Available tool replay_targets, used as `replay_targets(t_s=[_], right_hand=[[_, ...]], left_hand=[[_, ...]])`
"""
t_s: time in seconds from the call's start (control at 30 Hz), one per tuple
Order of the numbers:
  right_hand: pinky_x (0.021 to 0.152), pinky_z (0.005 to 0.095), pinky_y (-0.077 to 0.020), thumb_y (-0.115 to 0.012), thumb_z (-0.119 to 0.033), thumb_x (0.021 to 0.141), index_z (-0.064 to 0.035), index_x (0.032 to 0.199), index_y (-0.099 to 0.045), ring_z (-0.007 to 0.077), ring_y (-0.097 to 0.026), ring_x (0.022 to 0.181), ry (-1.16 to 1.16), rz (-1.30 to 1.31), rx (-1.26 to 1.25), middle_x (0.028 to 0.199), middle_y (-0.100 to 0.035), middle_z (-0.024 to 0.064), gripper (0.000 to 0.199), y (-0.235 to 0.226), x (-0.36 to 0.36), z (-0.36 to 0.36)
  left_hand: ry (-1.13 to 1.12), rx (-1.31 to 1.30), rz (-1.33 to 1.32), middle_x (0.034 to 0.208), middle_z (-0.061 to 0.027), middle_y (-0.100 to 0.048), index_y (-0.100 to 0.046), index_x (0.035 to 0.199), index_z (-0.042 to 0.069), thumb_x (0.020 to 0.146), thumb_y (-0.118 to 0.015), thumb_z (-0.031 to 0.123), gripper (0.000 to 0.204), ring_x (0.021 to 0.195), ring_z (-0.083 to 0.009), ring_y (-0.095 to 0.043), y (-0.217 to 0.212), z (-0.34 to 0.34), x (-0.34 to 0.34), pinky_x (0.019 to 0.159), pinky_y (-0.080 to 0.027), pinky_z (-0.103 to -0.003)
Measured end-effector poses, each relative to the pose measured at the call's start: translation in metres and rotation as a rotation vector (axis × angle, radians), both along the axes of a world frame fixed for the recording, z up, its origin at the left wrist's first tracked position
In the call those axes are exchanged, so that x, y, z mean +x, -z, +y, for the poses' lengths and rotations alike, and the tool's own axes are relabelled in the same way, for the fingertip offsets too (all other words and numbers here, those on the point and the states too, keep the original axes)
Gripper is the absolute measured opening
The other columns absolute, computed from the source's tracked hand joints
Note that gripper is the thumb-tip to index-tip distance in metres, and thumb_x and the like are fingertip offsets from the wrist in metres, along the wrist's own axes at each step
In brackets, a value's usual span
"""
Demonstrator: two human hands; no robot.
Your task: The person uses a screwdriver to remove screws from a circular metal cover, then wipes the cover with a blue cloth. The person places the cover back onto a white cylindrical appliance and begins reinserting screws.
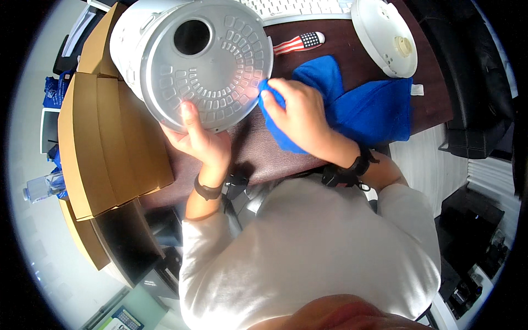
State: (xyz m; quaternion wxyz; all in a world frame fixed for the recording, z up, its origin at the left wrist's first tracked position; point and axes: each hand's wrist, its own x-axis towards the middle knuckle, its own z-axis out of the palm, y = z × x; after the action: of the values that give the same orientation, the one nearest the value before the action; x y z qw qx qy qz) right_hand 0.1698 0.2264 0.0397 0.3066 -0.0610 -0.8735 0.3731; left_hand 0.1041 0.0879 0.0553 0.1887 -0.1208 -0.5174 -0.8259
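My left hand (199, 137) grips the lower rim of a round, translucent grey plastic cover (170, 77), thumb on its face and the other fingers hidden behind. The cover has a round dark hole near its top and rings of small raised cells. It is tilted up toward me. My right hand (300, 113) pinches a bunched corner of a blue cloth (374, 110) against the cover's right edge. The rest of the cloth spreads over the dark table to the right. Behind the cover stands a white cylindrical container (127, 44); whether the two touch is hidden.
An open cardboard box (110, 143) stands at the left. Along the far side lie a white keyboard (300, 7) and a flag-patterned item (300, 43). A white round lid (385, 38) sits at the far right of the brown table (264, 148), near a black chair (473, 82).
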Motion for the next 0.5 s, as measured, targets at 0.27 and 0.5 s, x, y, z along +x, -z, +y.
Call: replay_targets(t_s=[0.27, 0.5], right_hand=[[0.054, 0.0390, -0.0465, -0.062, -0.016, 0.083, -0.0014, 0.084, -0.060, 0.0320, -0.061, 0.063, -0.068, 0.035, -0.331, 0.069, -0.061, 0.0167, 0.015, 0.002, 0.005, -0.026], [0.055, 0.0261, -0.0428, -0.059, -0.019, 0.090, 0.0041, 0.088, -0.062, 0.0056, -0.051, 0.062, -0.078, 0.046, -0.859, 0.068, -0.060, 0.0028, 0.024, -0.002, 0.002, -0.003]], left_hand=[[0.083, 0.093, 0.034, 0.120, -0.0128, -0.052, -0.045, 0.122, 0.002, 0.089, -0.061, 0.020, 0.041, 0.106, -0.0216, -0.054, 0.000, 0.011, 0.011, 0.091, -0.046, -0.038], [0.439, 0.086, -0.066, 0.130, -0.0108, -0.047, -0.038, 0.134, 0.006, 0.093, -0.055, 0.031, 0.051, 0.116, -0.0225, -0.049, 0.001, 0.015, 0.016, 0.099, -0.041, -0.044]])
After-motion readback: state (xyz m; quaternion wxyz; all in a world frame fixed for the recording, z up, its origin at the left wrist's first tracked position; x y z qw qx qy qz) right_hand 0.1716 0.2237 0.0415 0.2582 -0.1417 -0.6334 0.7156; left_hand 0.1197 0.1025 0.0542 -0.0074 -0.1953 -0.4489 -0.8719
